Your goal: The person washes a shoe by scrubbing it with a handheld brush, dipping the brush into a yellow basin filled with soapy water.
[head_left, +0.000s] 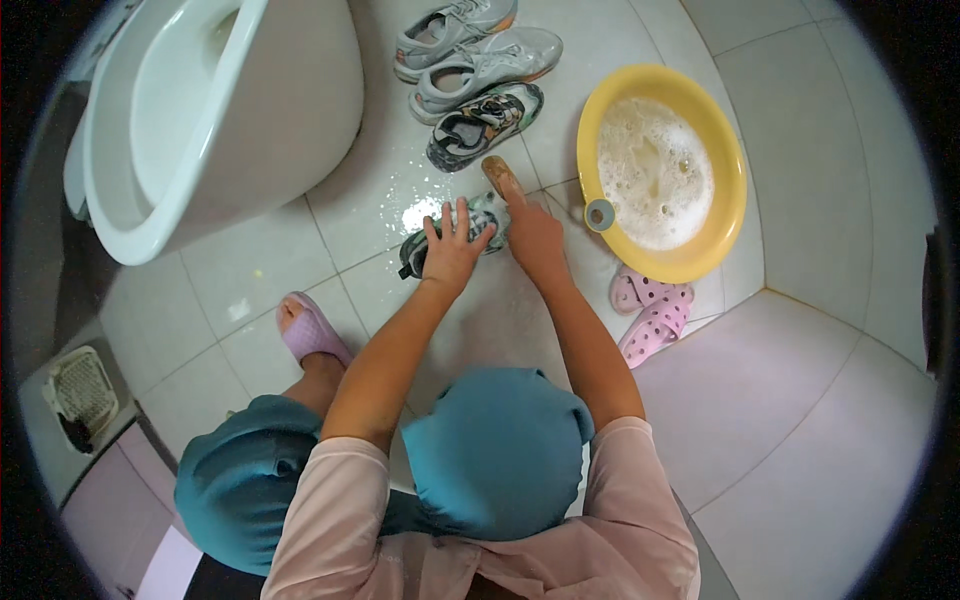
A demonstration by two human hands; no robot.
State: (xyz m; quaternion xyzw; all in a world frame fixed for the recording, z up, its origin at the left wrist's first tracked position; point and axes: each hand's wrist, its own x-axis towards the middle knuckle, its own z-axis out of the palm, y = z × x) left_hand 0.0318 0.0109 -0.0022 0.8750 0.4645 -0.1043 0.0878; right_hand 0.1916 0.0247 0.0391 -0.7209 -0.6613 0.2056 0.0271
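On the wet tiles in front of me lies a grey, black and white sneaker [488, 210]. My left hand [455, 258] grips it from above, fingers spread across its upper and thumb along its side. In my right hand [538, 243] is a wooden-backed scrub brush [500, 178], held at the sneaker's toe end. The brush's bristles are hidden from view. A matching black-patterned sneaker [485, 125] lies just beyond, beside two light grey sneakers [487, 68].
To the right stands a yellow basin [733, 190] of foamy water, with a small grey round object [599, 215] at its rim. Pink dotted clogs [660, 325] lie below it, near the wall. A white toilet [290, 110] stands at left. Water drops wet the floor tiles [370, 205].
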